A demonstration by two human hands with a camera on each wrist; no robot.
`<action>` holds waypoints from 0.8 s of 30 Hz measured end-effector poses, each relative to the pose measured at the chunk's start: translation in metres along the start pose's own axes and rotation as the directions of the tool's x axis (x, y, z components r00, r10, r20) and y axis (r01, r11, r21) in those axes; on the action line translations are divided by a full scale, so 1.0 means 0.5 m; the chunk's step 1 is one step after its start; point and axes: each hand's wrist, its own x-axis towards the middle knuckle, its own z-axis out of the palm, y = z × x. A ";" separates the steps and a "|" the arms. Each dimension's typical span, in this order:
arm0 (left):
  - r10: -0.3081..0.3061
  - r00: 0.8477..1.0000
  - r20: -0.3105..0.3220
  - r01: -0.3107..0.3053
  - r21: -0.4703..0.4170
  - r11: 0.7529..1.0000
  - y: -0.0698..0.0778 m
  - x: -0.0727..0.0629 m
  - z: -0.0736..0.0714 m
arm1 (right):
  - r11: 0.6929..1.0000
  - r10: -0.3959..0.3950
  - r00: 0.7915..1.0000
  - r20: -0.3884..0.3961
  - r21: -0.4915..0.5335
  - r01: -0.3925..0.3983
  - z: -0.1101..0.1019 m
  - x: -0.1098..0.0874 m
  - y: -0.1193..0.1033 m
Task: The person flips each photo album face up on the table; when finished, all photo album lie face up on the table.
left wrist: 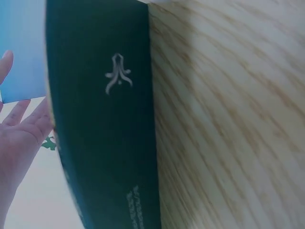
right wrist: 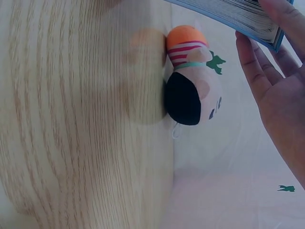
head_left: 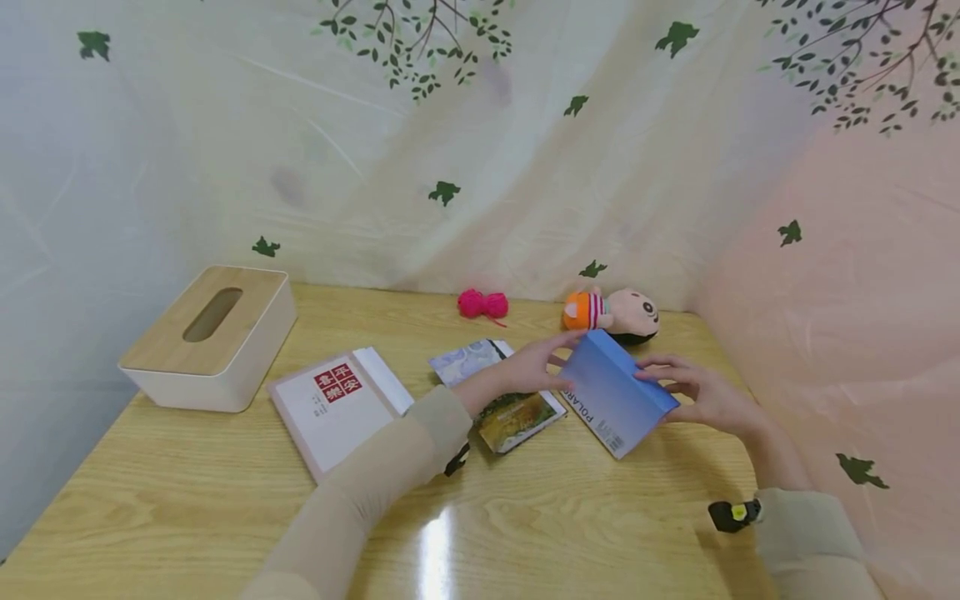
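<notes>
A blue book point(head_left: 611, 387) lettered "POLARO…" is held tilted between both hands; the right wrist view shows its page edges point(right wrist: 238, 19). My left hand point(head_left: 525, 367) grips its left side, with thumb and forefinger apart along that edge. On the opposite side my right hand point(head_left: 701, 392) grips the corner, fingers above and thumb below. Beneath the left hand lies a book with a landscape picture point(head_left: 517, 421) on its cover, partly hidden by the forearm. Its dark green spine point(left wrist: 102, 119) fills much of the left wrist view.
A white book with red characters point(head_left: 337, 408) lies left of the hands, beside a wood-topped tissue box point(head_left: 217, 350). At the back of the table point(head_left: 570, 525) are pink yarn point(head_left: 482, 304) and a plush doll point(head_left: 630, 312). Printed cloth point(head_left: 480, 167) hangs behind.
</notes>
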 end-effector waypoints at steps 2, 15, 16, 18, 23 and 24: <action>0.008 1.000 -0.003 -0.008 0.002 1.000 -0.003 -0.001 -0.001 | 1.000 0.001 1.000 0.011 0.009 -0.001 0.000 0.001 -0.001; -0.002 0.999 -0.045 0.003 0.024 1.000 -0.003 -0.005 -0.007 | 0.999 -0.002 0.999 0.033 0.038 0.001 0.011 0.002 -0.013; -0.001 0.999 -0.046 0.002 0.021 1.000 -0.001 -0.005 -0.008 | 0.999 -0.003 1.000 0.031 0.041 0.002 0.011 0.002 -0.013; -0.006 0.999 -0.045 0.007 0.015 1.000 0.003 -0.005 -0.009 | 0.999 0.003 1.000 0.027 0.051 -0.005 0.011 0.001 -0.013; -0.013 0.999 -0.034 0.013 -0.005 1.000 0.009 -0.001 -0.009 | 0.999 0.026 0.999 0.029 0.040 -0.027 0.009 0.002 -0.017; -0.010 0.999 -0.032 0.010 -0.007 1.000 0.010 0.001 -0.008 | 0.999 0.028 0.999 0.029 0.028 -0.029 0.008 0.003 -0.019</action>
